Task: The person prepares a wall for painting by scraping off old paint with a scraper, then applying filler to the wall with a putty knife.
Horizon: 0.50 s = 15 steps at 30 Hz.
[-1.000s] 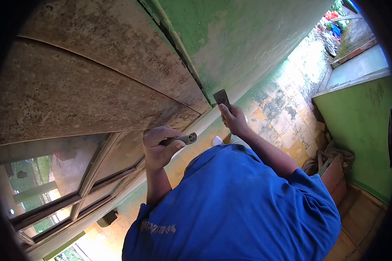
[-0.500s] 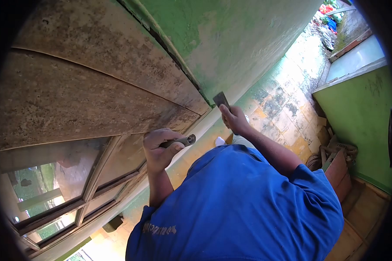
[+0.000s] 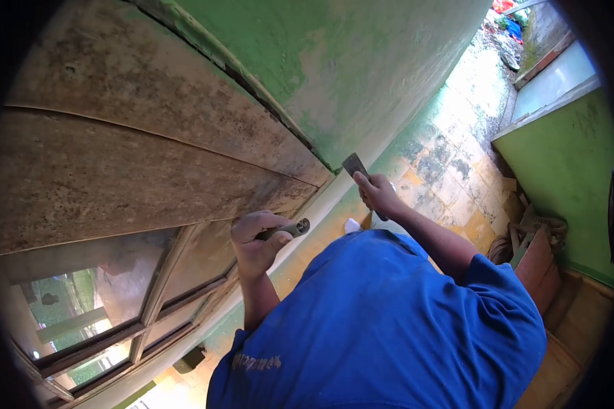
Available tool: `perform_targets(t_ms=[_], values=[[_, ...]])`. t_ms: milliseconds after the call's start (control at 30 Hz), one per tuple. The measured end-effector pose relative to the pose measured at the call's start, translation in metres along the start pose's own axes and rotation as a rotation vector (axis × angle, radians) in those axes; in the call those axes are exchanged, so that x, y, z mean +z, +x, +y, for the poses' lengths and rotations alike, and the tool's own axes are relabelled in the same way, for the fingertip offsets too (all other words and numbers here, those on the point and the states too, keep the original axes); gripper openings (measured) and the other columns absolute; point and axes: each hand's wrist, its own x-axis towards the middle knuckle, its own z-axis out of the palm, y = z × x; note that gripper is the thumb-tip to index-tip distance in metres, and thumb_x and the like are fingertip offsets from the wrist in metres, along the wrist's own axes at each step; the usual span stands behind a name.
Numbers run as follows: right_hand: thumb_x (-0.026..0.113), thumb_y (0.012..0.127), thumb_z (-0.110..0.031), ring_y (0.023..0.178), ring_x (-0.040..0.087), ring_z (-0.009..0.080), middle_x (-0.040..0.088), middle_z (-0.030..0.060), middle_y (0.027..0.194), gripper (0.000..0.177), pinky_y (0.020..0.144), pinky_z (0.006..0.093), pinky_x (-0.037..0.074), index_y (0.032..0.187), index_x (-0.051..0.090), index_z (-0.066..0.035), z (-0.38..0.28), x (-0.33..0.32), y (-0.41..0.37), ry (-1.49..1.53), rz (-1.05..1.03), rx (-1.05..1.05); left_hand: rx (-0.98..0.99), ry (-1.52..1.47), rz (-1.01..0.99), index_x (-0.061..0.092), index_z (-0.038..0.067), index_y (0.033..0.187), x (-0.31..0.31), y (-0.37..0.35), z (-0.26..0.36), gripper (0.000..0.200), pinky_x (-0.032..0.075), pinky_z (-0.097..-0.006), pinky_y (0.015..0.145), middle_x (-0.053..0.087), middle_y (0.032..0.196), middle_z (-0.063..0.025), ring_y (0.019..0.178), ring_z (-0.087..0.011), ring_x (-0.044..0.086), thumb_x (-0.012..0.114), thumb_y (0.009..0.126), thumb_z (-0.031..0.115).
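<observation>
1. Leftmost, weathered brown wooden panelling (image 3: 109, 174), stained with dark blotches, fills the upper left of the frame; wood-framed glass panes (image 3: 102, 293) show reflections at the lower left.
2. Left of centre, the bare left hand (image 3: 252, 242) curls its fingers over a hollow grey-brown tube (image 3: 283, 232), the thumb pressed against it from below. The tube's open end points right, and the hand is near the lower edge of the panelling.
3. Upper centre, a patchy green wall (image 3: 368, 68) meets the panelling along a dark, rough gap.
4. Just right of centre, the bare right hand (image 3: 381, 195) is closed round a flat, dark strip (image 3: 354, 165), whose squared end sticks out towards the upper left, near the lower end of the gap. What the strip is made of, I cannot tell.
5. Bottom centre, the wearer's blue shirt (image 3: 382, 327) carries pale lettering.
6. Further right, yellow and pale floor tiles (image 3: 457, 170) bear dark stains; a reddish-brown board (image 3: 537, 269) leans beside a green partition (image 3: 559, 170).
</observation>
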Motion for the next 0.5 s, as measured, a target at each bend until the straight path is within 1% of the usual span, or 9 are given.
perform_targets(t_ms=[67,100,133,200,333,400,433,467,500], values=[[0.046,0.091,-0.051,0.043,0.04,0.0084,0.041,-0.0011,0.049,0.056,0.041,0.0263,0.034,0.055,0.044,-0.008,-0.015,0.005,0.002,-0.029,-0.011,-0.02,0.029,-0.008,0.0,0.067,-0.001,0.078,0.0,0.0,-0.002,0.033,0.033,-0.0223,0.046,0.06,0.062,-0.0055,0.051,-0.0098,0.051,0.077,0.07,0.03],[0.046,0.091,-0.052,0.043,0.04,0.0086,0.041,-0.0009,0.049,0.057,0.04,0.0269,0.033,0.055,0.043,-0.008,-0.026,0.008,0.01,-0.079,-0.009,-0.086,0.009,-0.019,0.008,0.067,-0.001,0.078,0.001,-0.001,-0.002,0.033,0.033,-0.0223,0.045,0.06,0.061,-0.0058,0.051,-0.0099,0.05,0.077,0.07,0.03],[0.046,0.091,-0.052,0.043,0.04,0.0086,0.041,-0.0009,0.049,0.057,0.04,0.0269,0.033,0.055,0.043,-0.008,-0.032,0.012,0.01,-0.078,-0.004,-0.086,0.011,-0.022,0.004,0.067,-0.001,0.078,0.0,-0.001,-0.001,0.033,0.033,-0.0223,0.045,0.06,0.061,-0.0058,0.051,-0.0099,0.05,0.077,0.07,0.03],[0.046,0.09,-0.052,0.043,0.04,0.0086,0.041,-0.001,0.05,0.057,0.04,0.0273,0.033,0.055,0.043,-0.008,-0.04,0.016,0.01,0.046,-0.064,-0.134,0.012,-0.005,-0.008,0.066,-0.001,0.078,-0.001,0.0,0.0,0.033,0.033,-0.0225,0.045,0.059,0.061,-0.006,0.051,-0.0104,0.051,0.076,0.071,0.029],[0.046,0.09,-0.053,0.042,0.041,0.0088,0.042,-0.0009,0.05,0.057,0.04,0.0271,0.034,0.056,0.043,-0.007,-0.034,0.011,-0.012,0.086,-0.039,-0.076,-0.001,-0.029,0.002,0.066,-0.001,0.078,-0.001,-0.002,-0.002,0.032,0.033,-0.0226,0.045,0.059,0.06,-0.0061,0.051,-0.0107,0.051,0.076,0.071,0.028],[0.047,0.089,-0.053,0.042,0.041,0.0087,0.042,-0.0007,0.051,0.056,0.04,0.0259,0.035,0.057,0.044,-0.008,-0.016,0.005,-0.015,-0.051,0.023,-0.015,0.002,-0.02,-0.006,0.066,-0.001,0.077,-0.001,-0.001,0.0,0.03,0.034,-0.0228,0.046,0.059,0.061,-0.0064,0.052,-0.0111,0.052,0.076,0.072,0.027],[0.048,0.089,-0.052,0.043,0.042,0.0087,0.042,-0.0006,0.051,0.055,0.04,0.025,0.036,0.058,0.045,-0.008,-0.018,0.004,-0.016,0.002,0.0,0.045,0.009,-0.02,-0.004,0.066,-0.001,0.077,-0.001,-0.001,-0.002,0.03,0.034,-0.0228,0.046,0.059,0.061,-0.0064,0.052,-0.0111,0.052,0.076,0.072,0.027],[0.048,0.089,-0.052,0.043,0.042,0.0087,0.042,-0.0006,0.051,0.055,0.04,0.025,0.036,0.058,0.045,-0.008,-0.024,0.006,-0.01,0.0,0.0,0.04,0.02,-0.022,-0.006,0.066,-0.001,0.078,-0.002,-0.001,-0.004,0.03,0.034,-0.0228,0.045,0.059,0.061,-0.0064,0.052,-0.0109,0.052,0.076,0.072,0.026],[0.048,0.089,-0.052,0.043,0.042,0.0087,0.042,-0.0005,0.051,0.055,0.04,0.025,0.036,0.058,0.045,-0.007,-0.031,0.008,0.0,-0.016,0.02,-0.018,0.028,-0.027,-0.01,0.066,-0.001,0.078,-0.002,-0.002,-0.006,0.029,0.034,-0.0228,0.045,0.059,0.061,-0.0064,0.051,-0.0108,0.052,0.076,0.072,0.025]])
